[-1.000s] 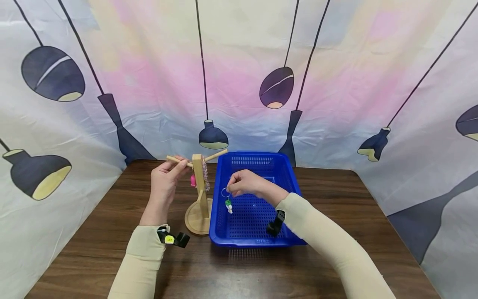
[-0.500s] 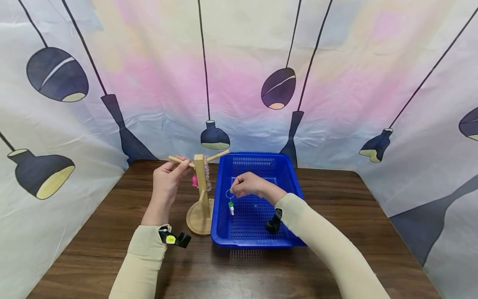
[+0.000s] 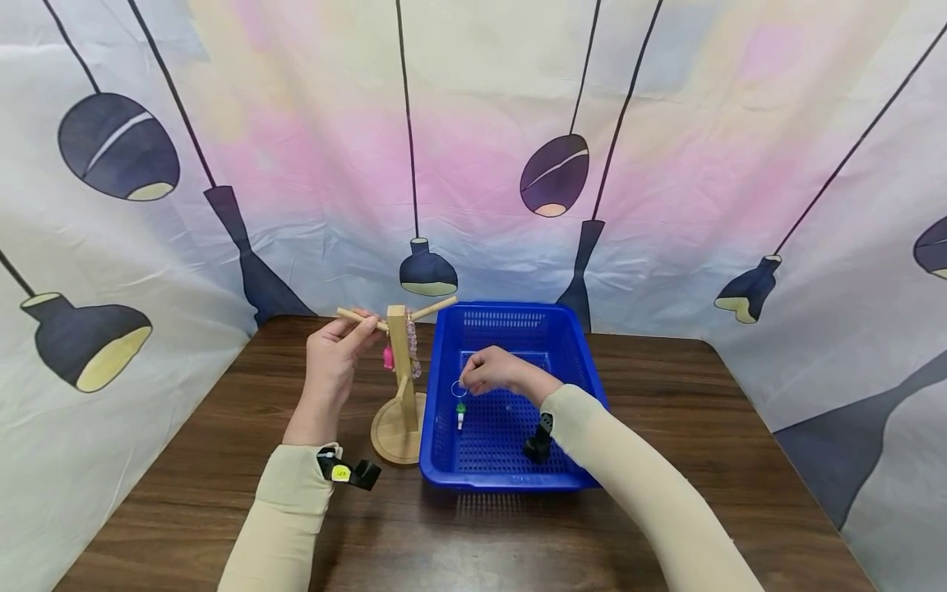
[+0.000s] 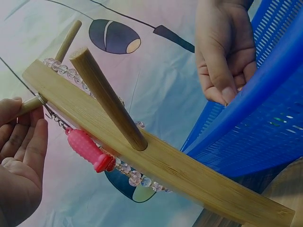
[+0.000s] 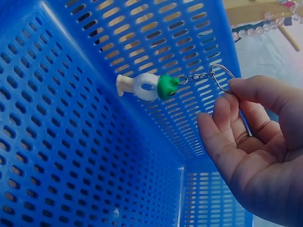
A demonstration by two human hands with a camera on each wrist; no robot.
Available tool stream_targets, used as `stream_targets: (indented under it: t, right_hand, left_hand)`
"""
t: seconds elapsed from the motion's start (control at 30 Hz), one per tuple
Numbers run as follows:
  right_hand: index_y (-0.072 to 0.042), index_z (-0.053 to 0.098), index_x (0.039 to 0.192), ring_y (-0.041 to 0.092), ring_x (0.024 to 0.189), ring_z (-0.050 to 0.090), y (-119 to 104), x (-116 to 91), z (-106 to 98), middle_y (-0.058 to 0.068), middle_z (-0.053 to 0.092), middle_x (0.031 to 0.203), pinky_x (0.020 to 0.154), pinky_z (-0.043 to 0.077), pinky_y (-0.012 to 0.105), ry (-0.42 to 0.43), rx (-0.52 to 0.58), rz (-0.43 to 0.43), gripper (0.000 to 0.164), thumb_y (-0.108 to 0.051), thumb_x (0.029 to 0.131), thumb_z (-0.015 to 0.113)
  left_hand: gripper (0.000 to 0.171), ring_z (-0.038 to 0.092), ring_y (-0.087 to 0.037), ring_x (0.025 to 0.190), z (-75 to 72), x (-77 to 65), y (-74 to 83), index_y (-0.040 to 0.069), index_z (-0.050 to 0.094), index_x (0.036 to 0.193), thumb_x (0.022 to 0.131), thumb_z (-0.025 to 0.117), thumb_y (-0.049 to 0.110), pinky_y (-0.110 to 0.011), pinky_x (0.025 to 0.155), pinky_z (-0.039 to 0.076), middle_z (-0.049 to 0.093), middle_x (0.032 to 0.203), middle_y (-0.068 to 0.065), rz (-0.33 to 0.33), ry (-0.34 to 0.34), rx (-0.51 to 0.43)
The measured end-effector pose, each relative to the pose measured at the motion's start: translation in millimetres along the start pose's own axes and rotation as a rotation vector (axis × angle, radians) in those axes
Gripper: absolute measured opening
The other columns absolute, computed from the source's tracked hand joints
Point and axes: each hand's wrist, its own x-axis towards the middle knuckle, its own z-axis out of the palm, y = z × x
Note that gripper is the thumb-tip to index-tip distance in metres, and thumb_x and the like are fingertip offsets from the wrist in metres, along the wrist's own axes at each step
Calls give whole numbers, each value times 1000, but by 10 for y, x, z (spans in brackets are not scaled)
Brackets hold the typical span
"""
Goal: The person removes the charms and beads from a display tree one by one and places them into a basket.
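My left hand [image 3: 333,353] pinches a peg of the wooden stand [image 3: 400,353] between thumb and fingers. On that same peg hangs a pink keychain [image 4: 87,149], close to the upright post. A clear and pinkish bead bracelet [image 3: 413,349] hangs from the peg on the opposite side. Over the blue basket [image 3: 510,483], my right hand [image 3: 496,372] pinches the metal ring of a keychain [image 5: 147,87]. Its small figure, with a green head and white body, dangles inside the basket near the left wall, apart from the stand.
The basket stands right beside the stand's round base [image 3: 395,440] on a dark wooden table [image 3: 673,427]. A cloth printed with lamps [image 3: 473,164] hangs behind the table. In the left wrist view a lower peg [image 4: 111,99] juts toward the camera.
The right hand and its dangling keychain have shifted slightly right and down. The keychain hangs straighter. The left hand keeps its hold on the peg; the whole head view has drifted a little.
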Motion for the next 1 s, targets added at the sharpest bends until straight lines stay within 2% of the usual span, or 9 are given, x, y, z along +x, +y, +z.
stream_targets:
  t: [0.1,0.2,0.27,0.4,0.53,0.73,1.0]
  right_hand:
    - [0,72,103,16,93,69,31,26,-15,15,72,117,102,62,40,9,0,12,13,-6,99,61]
    - [-1,72,103,17,96,70,74,52,-35,16,72,121,101,63,39,25,-3,31,12,-7,100,62]
    - [0,72,104,17,98,70,102,63,-53,17,71,124,101,63,39,34,-1,46,13,-7,100,61]
    - [2,72,107,16,96,69,152,77,-87,17,71,123,101,62,38,34,10,61,16,-6,100,61]
    - [2,72,109,13,89,67,189,92,-115,12,72,110,101,63,38,30,14,67,17,-6,100,60]
    - [1,72,105,13,81,63,227,101,-151,2,65,89,101,63,39,48,5,80,13,-5,99,63]
    - [5,71,107,12,76,59,275,95,-176,2,64,85,101,62,41,92,13,91,15,-4,97,64]
  left_hand:
    - [3,75,-2,85,-1,2,-12,18,79,91,90,80,16,-17,85,64,75,90,7,6,0,10]
    - [14,75,-1,84,14,11,-3,22,78,89,94,75,9,-17,85,64,75,89,8,-15,22,28]
    - [24,75,-2,84,28,17,11,20,78,87,97,68,1,-18,85,64,75,88,7,-31,34,16]
    - [33,75,-3,82,41,24,30,18,78,86,98,61,-8,-18,84,64,75,86,6,-52,47,-10]
    - [35,75,-3,81,47,29,33,18,78,85,98,60,-9,-17,83,64,75,85,6,-55,51,-17]
    - [33,75,-2,81,46,32,34,18,78,85,98,61,-8,-17,81,64,75,84,7,-51,45,-12]
    - [30,75,-3,81,37,30,23,15,78,86,97,62,-7,-18,82,65,75,85,6,-55,50,-24]
